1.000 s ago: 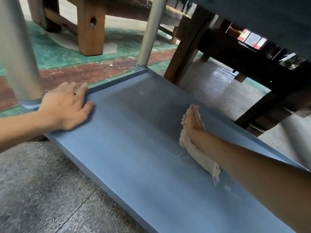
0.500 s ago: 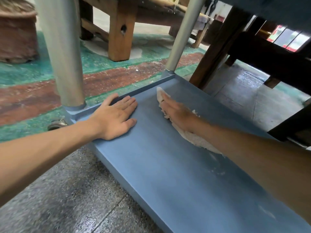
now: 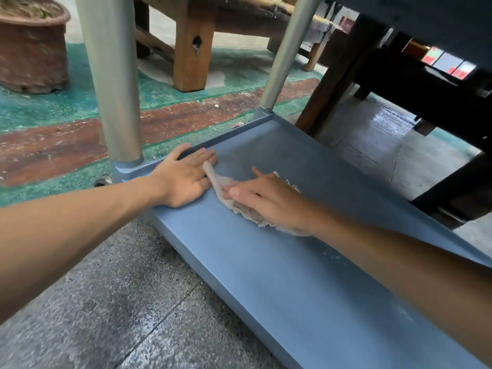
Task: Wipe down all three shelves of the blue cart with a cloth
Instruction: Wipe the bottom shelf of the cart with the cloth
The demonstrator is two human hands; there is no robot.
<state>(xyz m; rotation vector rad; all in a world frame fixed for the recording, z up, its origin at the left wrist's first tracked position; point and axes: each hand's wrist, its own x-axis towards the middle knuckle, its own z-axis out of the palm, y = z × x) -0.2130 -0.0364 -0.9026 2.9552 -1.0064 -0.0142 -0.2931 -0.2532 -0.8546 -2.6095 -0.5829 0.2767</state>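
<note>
Pressing the cloth (image 3: 241, 206) flat, the right hand (image 3: 269, 201) works near the bottom shelf (image 3: 292, 288) corner. Left hand (image 3: 183, 179) lies flat, fingers straight, against the raised rim. Lots of bare blue toward the near edge.

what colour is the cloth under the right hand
Off-white, fraying at the edges: the cloth under the right hand, head view.

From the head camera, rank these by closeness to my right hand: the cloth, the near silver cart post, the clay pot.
Measured from the right hand:
1. Cloth, under the hand on the bottom shelf.
2. Near silver post, at the shelf's left corner.
3. Clay pot, far left on the floor.
</note>
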